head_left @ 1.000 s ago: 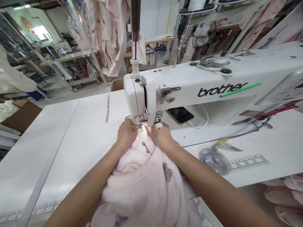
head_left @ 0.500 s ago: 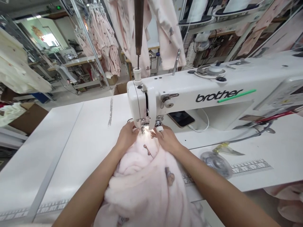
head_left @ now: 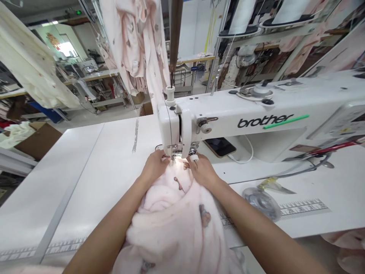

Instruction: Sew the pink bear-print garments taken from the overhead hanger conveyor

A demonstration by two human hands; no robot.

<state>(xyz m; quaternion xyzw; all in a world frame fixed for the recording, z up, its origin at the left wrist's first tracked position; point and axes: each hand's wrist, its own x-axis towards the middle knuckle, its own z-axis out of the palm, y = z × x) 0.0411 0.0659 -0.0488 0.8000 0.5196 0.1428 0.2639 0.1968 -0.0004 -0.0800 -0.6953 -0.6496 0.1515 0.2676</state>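
Observation:
A soft pale pink printed fabric [head_left: 176, 224] runs from the near table edge up under the lit needle area of a white Brother sewing machine [head_left: 222, 110]. My left hand [head_left: 155, 165] grips the fabric just left of the presser foot [head_left: 173, 156], fingers bent and partly hidden by the cloth and machine head. On the other side, my right hand [head_left: 203, 170] holds the fabric close to the needle, its fingertips hidden behind a white knob. The cloth lies bunched in folds between my forearms.
A phone [head_left: 221, 146] with a white cable lies under the machine arm. Right of my forearm are a clear round container [head_left: 262, 203] and yellow-handled snips [head_left: 269, 184]. Printed ruler tape [head_left: 305, 207] runs along the table. Pink garments [head_left: 134, 45] hang behind; a cardboard box [head_left: 40, 140] stands left.
The hanging pink garments behind the machine have swung left. The view has shifted slightly. My hands keep nearly the same hold beside the needle.

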